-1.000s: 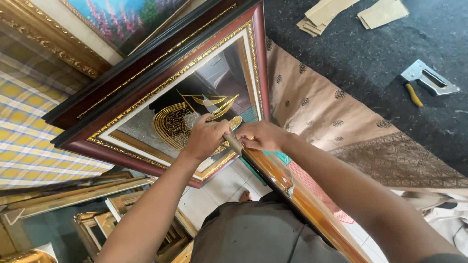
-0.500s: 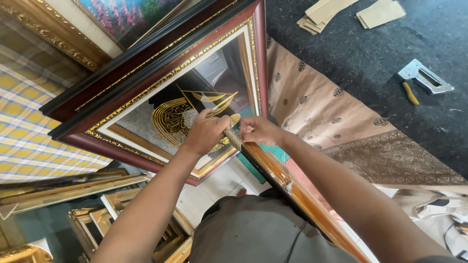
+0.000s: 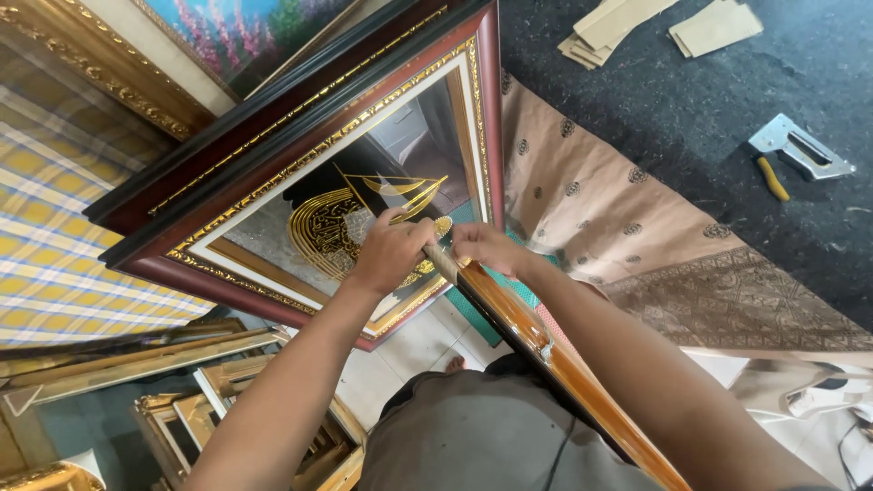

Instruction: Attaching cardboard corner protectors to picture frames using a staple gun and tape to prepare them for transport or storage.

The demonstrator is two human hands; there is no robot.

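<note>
Between my left hand (image 3: 389, 250) and right hand (image 3: 486, 247), both pinched shut on the wooden frame's (image 3: 546, 350) corner, seating it; next needs steady squeeze.

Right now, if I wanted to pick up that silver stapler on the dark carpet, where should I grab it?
Grab the stapler around the middle of its long silver body, coming down from above. It lies flat on the carpet with bare space around it, beside a small yellow tool.
</note>
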